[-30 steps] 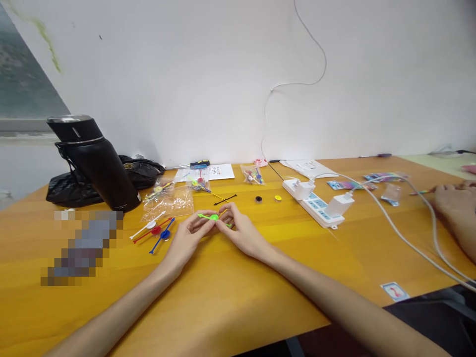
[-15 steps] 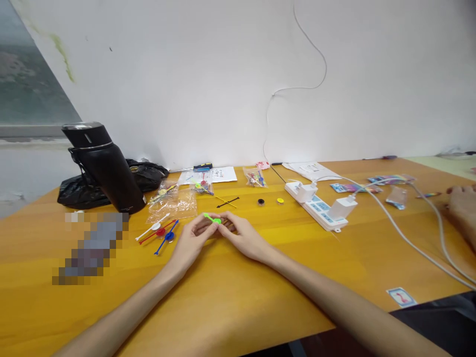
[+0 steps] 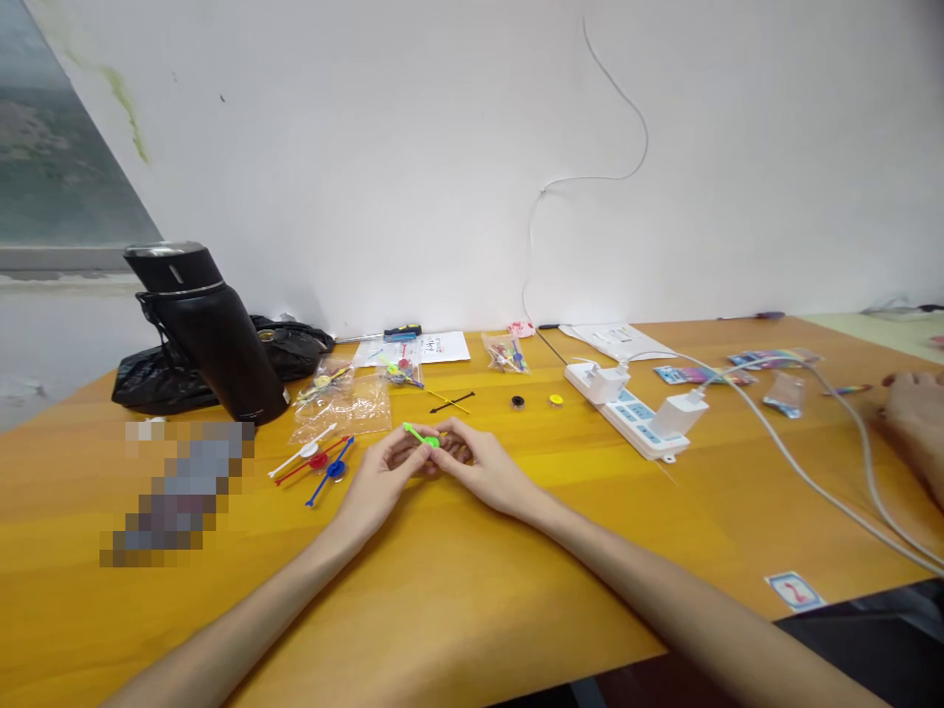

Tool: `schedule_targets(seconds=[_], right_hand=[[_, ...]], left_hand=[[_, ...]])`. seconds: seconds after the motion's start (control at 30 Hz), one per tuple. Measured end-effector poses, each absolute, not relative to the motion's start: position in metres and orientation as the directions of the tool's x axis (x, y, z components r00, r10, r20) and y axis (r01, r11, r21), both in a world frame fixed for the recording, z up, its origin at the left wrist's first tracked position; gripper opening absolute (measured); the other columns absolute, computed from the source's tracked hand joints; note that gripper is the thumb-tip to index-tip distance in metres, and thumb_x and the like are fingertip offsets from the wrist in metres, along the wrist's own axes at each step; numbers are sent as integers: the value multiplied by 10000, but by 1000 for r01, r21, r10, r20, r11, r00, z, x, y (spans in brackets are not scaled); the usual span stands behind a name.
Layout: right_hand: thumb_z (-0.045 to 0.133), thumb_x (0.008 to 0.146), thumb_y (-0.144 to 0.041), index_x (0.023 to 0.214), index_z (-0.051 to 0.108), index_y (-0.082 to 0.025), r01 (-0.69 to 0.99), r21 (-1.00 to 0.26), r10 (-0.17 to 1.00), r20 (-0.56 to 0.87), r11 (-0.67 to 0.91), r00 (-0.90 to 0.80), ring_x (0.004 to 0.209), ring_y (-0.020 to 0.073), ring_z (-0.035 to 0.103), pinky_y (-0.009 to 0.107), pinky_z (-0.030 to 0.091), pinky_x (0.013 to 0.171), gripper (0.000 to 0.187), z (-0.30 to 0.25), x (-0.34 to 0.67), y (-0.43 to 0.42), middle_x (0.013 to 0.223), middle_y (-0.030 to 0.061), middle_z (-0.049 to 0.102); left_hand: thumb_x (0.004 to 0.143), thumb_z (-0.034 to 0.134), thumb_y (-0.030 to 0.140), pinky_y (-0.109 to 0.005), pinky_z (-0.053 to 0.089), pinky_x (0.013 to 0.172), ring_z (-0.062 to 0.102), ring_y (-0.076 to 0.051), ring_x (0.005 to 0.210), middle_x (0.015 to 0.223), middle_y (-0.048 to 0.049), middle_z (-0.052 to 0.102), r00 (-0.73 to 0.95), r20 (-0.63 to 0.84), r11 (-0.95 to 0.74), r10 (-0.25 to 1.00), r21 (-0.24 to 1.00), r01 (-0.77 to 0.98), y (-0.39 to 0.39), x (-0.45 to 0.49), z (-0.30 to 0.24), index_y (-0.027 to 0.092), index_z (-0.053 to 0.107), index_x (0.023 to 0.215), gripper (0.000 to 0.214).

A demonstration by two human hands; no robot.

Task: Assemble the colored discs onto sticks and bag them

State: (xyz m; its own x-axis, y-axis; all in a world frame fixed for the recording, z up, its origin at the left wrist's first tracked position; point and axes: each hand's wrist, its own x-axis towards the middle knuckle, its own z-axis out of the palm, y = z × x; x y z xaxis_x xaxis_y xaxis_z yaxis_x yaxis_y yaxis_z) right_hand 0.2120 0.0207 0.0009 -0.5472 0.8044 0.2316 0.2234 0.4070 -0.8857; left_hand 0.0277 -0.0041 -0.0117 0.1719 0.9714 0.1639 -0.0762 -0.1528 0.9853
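Note:
Both my hands meet at the middle of the orange table (image 3: 457, 600), fingers pinched together on a small green plastic stick with a round disc (image 3: 422, 436). My left hand (image 3: 383, 477) grips its left side and my right hand (image 3: 479, 467) its right end. Just left of my hands lie three similar pieces: a white one (image 3: 301, 451), a red one (image 3: 316, 460) and a blue one (image 3: 331, 470). Beyond my hands lie crossed black and yellow sticks (image 3: 449, 400), a black disc (image 3: 517, 401) and a yellow disc (image 3: 556, 399).
A black flask (image 3: 210, 334) leans on a black bag at the back left. Clear bags of parts (image 3: 343, 403) and papers lie behind. A white power strip (image 3: 626, 408) with chargers and grey cables runs right. Another person's hand (image 3: 914, 418) rests at the right edge.
My hands stay pinched on the green piece, which has tilted and now shows less length. The view has shifted slightly; the other person's hand drew back toward the right edge.

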Motion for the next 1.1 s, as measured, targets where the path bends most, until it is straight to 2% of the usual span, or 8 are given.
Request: schedule_targets(seconds=[0.17,0.4,0.63,0.83,1.0,1.1], right_hand=[[550,989,-509,1267,505,-218,191,-915,825,211,355,-524,794,174,672,294,494,741,406,-5,211,23,886,27,720],[567,974,-508,1132,531,-217,182,-929,839,192,323,-509,676,151,613,274,464,683,334,-6,211,24,740,-16,655],[567,978,-433,979,595,-198,174,-924,798,187,341,-573,668,138,601,256,455,666,237,-2,210,20,726,-8,636],[587,963,-363,977,596,-196,122,-932,754,195,343,-627,633,131,600,257,460,660,168,1,207,15,694,-15,643],[611,943,-415,934,565,-198,43,-964,793,191,263,-578,599,125,573,262,475,646,222,2,208,19,668,-30,606],[614,938,-428,938,559,-199,42,-964,823,202,264,-530,610,127,569,264,468,648,236,3,210,23,668,-36,590]], left_hand=[[911,661,449,-311,580,800,695,-239,1031,1226,-96,701,140,171,-166,975,985,-45,-2,24,-9,202,662,1187,370],[899,640,536,-260,557,688,692,-228,996,1218,-96,694,44,162,-163,986,986,30,-1,19,-6,204,644,1194,443],[885,646,553,-240,556,587,687,-230,951,1212,-119,704,22,148,-149,989,988,39,-2,19,-3,195,628,1161,452],[877,664,539,-265,593,612,684,-287,1077,1255,-147,693,58,132,-131,990,991,-18,-3,20,-3,185,610,1214,492],[906,606,544,-319,619,662,685,-283,1082,1392,-138,604,92,86,-81,992,995,-59,-4,23,-4,230,519,1371,568],[930,560,525,-329,604,693,688,-256,1043,1402,-139,583,98,72,-68,993,997,-39,-2,22,-8,220,511,1344,517]])
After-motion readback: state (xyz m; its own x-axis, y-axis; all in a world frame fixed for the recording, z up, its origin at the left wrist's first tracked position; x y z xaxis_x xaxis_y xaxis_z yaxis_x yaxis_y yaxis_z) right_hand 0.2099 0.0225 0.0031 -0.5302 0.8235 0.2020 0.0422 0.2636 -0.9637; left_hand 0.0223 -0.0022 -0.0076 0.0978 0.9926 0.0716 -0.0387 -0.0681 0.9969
